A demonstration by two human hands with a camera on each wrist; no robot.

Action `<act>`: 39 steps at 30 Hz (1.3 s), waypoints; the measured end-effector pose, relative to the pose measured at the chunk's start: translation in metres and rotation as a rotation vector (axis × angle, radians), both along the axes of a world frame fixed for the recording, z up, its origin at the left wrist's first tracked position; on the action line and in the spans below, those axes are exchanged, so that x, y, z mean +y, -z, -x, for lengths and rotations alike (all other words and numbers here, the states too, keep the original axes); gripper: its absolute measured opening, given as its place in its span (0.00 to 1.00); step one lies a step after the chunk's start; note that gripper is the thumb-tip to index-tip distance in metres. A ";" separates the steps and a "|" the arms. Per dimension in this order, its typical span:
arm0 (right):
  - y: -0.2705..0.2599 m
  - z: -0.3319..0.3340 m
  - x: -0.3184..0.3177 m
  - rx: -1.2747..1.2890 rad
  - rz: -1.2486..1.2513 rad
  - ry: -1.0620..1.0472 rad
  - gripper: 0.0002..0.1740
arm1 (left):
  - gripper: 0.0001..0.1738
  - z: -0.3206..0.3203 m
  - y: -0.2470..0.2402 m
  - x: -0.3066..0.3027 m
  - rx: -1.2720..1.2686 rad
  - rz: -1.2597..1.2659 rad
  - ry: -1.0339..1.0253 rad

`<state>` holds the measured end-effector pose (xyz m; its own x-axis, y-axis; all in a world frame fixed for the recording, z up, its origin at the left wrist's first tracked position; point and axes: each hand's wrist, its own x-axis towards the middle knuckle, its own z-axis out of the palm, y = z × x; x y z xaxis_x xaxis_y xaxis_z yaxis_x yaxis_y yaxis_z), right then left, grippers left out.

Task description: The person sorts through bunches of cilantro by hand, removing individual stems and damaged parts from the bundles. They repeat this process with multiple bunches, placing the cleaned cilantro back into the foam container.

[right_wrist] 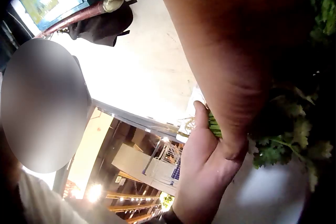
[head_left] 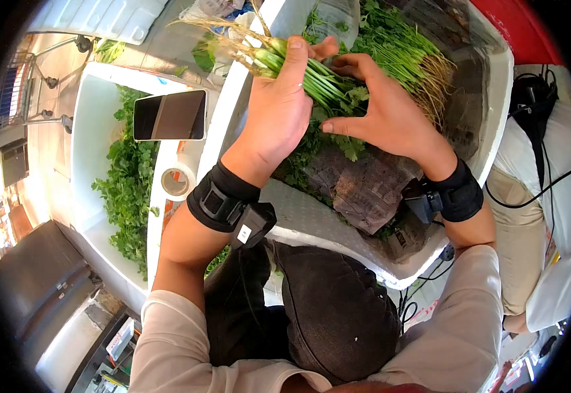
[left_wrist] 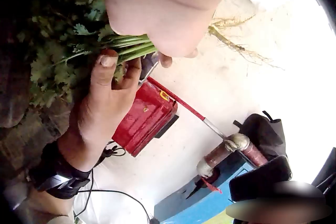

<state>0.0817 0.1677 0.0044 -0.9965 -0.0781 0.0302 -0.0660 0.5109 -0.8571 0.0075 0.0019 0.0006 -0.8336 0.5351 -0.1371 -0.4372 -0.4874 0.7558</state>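
Over foam box (head_left: 312, 223), coriander bunch (head_left: 328, 88), roots upper-left, left hand (head_left: 279, 111), right hand (head_left: 390, 114) fingers gripping.

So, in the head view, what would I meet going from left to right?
leafy greens → phone → left hand, gripping the herb bunch → right hand, holding the same bunch → black cables

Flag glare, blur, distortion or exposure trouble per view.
Head view: strong fisheye bend with black corners, hard sun, bunch sharp, glare streak on phone. Left wrist view: left hand too close and soft, background blown out white at right. Right wrist view: right hand dark and defocused, bright middle clipped.
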 end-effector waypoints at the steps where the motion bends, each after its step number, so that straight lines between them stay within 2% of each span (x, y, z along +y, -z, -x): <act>1: 0.002 0.000 -0.001 -0.001 0.001 0.003 0.48 | 0.15 -0.001 -0.002 0.000 -0.001 0.001 0.003; 4: 0.007 0.000 -0.004 0.059 -0.057 0.017 0.47 | 0.15 -0.001 -0.004 -0.002 -0.060 -0.072 0.066; 7: 0.004 0.001 -0.005 0.072 -0.122 -0.003 0.43 | 0.14 0.001 0.001 -0.003 0.065 -0.059 0.084; 8: 0.003 0.000 -0.006 0.105 -0.131 -0.001 0.41 | 0.10 0.002 0.000 -0.003 0.063 -0.123 0.079; 10: 0.005 -0.001 -0.008 0.138 -0.138 0.004 0.39 | 0.08 0.003 -0.001 -0.004 0.060 -0.186 0.078; 12: 0.010 -0.002 -0.011 0.215 -0.091 0.045 0.35 | 0.08 0.006 0.000 -0.007 0.105 -0.268 0.215; 16: 0.002 -0.002 -0.009 0.067 -0.111 0.059 0.30 | 0.08 0.000 -0.007 -0.005 0.037 -0.205 0.130; 18: 0.003 -0.002 -0.010 0.192 -0.144 0.158 0.25 | 0.07 0.003 -0.003 -0.009 0.136 -0.201 0.186; 22: 0.003 -0.001 -0.006 0.233 -0.207 0.222 0.24 | 0.06 0.007 0.011 -0.009 0.160 -0.281 0.248; 25: 0.000 -0.002 -0.005 0.296 -0.289 0.287 0.23 | 0.11 -0.004 0.003 -0.005 0.152 -0.262 0.197; 27: -0.002 -0.003 -0.002 0.418 -0.478 0.301 0.25 | 0.23 -0.010 -0.005 0.000 0.024 -0.269 0.076; 31: -0.005 -0.001 0.003 0.509 -0.614 0.328 0.29 | 0.30 -0.015 -0.008 0.004 -0.032 -0.236 0.013; 33: -0.006 0.000 0.004 0.586 -0.661 0.330 0.31 | 0.24 -0.018 -0.009 0.006 -0.041 -0.227 -0.025; 34: -0.008 0.001 0.003 0.587 -0.663 0.329 0.31 | 0.24 -0.019 -0.009 0.006 -0.040 -0.229 -0.025; 36: -0.012 0.000 0.002 0.601 -0.695 0.319 0.32 | 0.16 -0.020 -0.007 0.007 0.045 -0.189 -0.030; 39: -0.014 -0.001 0.000 0.593 -0.671 0.289 0.34 | 0.13 -0.018 -0.009 0.002 0.068 -0.234 -0.002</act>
<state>0.0830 0.1675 0.0184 -0.8163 -0.0150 0.5774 -0.1907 0.9506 -0.2449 0.0259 0.0040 0.0091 -0.8377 0.5442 0.0463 -0.3884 -0.6531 0.6501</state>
